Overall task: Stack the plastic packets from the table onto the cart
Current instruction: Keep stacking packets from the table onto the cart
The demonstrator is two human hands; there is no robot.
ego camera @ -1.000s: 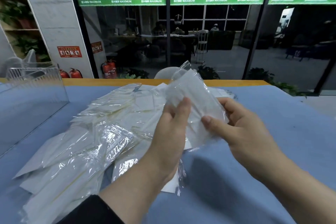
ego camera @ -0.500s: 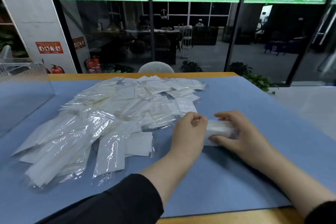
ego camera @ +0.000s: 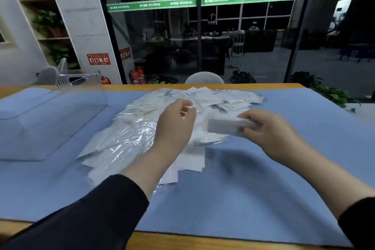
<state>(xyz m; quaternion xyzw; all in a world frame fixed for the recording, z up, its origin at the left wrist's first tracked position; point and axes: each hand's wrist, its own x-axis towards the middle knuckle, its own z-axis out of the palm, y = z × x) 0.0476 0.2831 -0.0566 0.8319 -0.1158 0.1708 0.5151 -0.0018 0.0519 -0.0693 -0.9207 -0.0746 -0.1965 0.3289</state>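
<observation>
A loose heap of clear plastic packets (ego camera: 142, 128) with white inserts is spread over the blue mat (ego camera: 233, 199) in the middle of the table. My right hand (ego camera: 267, 132) grips a small squared-up stack of packets (ego camera: 225, 127), blurred by motion, just above the mat at the heap's right side. My left hand (ego camera: 175, 126) hovers over the heap with loosely curled fingers and holds nothing. No cart is in view.
A clear acrylic box (ego camera: 50, 119) stands on the mat at the left. The wooden table edge (ego camera: 203, 243) runs along the front. A grey chair back (ego camera: 205, 78) sits beyond the far edge, before a glass wall.
The packets I held up with both hands came down and were squared on the mat. My left hand has let go and lifted over the heap; my right hand keeps the stack.
</observation>
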